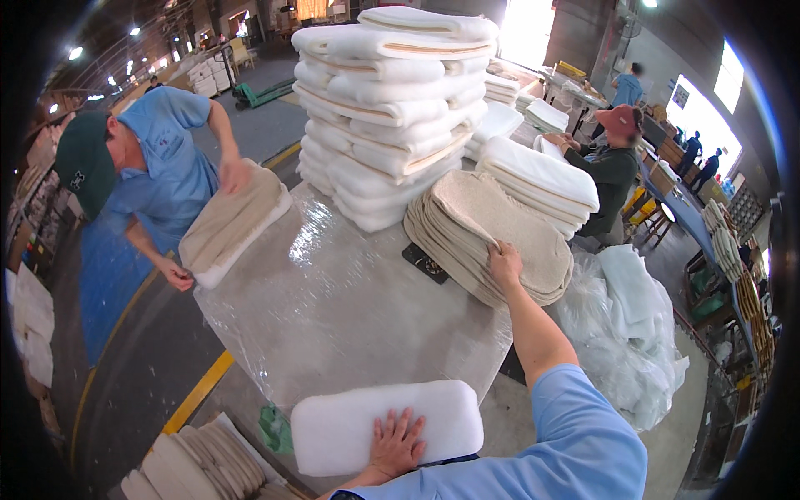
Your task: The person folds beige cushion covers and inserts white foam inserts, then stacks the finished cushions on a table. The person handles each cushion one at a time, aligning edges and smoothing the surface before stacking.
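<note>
A white padded cushion [321, 429] with rounded corners lies at the table's near edge. My left hand [397, 443] rests flat on it, fingers spread. My right arm reaches forward to a stack of beige fabric covers [471, 208] on the right of the table. There my right hand [505, 265] is closed on the near edge of the top cover, which lifts slightly into a fold. The fingertips are partly hidden by the cloth. A dark flat object [423, 262] shows under the stack's left side.
A tall pile of folded white padding [392, 108] stands at the table's far side, beside more white pads [542, 179]. On the left a co-worker [158, 158] handles a beige-covered cushion [233, 217]. Another person [612, 167] works at the right. Clear plastic sheeting [621, 333] bulges beside the table.
</note>
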A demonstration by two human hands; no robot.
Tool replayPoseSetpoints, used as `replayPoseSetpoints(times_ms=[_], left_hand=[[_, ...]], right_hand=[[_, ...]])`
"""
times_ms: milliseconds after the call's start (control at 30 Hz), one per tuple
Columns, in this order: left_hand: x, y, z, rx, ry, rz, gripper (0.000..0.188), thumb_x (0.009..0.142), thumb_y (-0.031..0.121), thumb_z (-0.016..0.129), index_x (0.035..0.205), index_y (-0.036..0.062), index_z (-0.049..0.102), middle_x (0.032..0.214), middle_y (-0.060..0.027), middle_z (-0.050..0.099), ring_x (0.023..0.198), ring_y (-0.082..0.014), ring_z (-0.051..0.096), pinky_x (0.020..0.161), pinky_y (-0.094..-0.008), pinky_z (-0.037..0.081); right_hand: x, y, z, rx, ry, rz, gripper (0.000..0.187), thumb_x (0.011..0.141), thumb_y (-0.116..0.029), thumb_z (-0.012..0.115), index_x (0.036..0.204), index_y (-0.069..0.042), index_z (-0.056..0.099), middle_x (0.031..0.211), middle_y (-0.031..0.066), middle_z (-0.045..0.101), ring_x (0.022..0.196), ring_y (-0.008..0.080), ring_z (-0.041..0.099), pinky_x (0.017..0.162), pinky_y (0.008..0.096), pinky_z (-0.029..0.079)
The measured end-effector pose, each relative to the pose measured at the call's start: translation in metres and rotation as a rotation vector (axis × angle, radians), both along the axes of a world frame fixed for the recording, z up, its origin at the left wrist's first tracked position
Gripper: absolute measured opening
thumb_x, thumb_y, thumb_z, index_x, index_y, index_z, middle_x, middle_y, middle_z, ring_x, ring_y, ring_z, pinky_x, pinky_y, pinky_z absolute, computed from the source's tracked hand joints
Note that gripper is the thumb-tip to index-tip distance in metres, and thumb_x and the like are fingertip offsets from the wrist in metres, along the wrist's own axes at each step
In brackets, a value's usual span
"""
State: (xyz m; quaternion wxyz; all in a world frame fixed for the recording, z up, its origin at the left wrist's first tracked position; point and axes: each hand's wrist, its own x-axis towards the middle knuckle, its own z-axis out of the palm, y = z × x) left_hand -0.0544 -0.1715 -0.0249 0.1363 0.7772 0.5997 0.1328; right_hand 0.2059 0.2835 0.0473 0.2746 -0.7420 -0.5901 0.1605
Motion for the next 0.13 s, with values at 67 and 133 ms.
replayPoseSetpoints(times_ms=[67, 133], left_hand=[[0.001, 0.000, -0.003, 0.018, -0.018, -0.013, 0.066, 0.101, 0.052, 0.061, 0.163, 0.0282, 0.052, 0.173, -0.0146, 0.039, 0.156, -0.0496, 0.036, 0.124, -0.0765, 0.019], [0.001, 0.000, -0.006, 0.032, -0.033, -0.011, 0.068, 0.101, 0.052, 0.061, 0.164, 0.0283, 0.051, 0.173, -0.0145, 0.039, 0.158, -0.0493, 0.033, 0.125, -0.0764, 0.017]], right_hand=[[0.013, 0.002, -0.002, 0.002, -0.025, 0.034, 0.041, 0.105, -0.045, 0.065, 0.139, -0.025, 0.075, 0.146, 0.0088, 0.068, 0.135, 0.0359, 0.061, 0.113, 0.0521, 0.048], [0.019, 0.006, -0.002, 0.007, -0.019, 0.112, 0.044, 0.105, -0.046, 0.065, 0.142, -0.023, 0.073, 0.149, 0.0099, 0.066, 0.139, 0.0366, 0.059, 0.113, 0.0516, 0.048]])
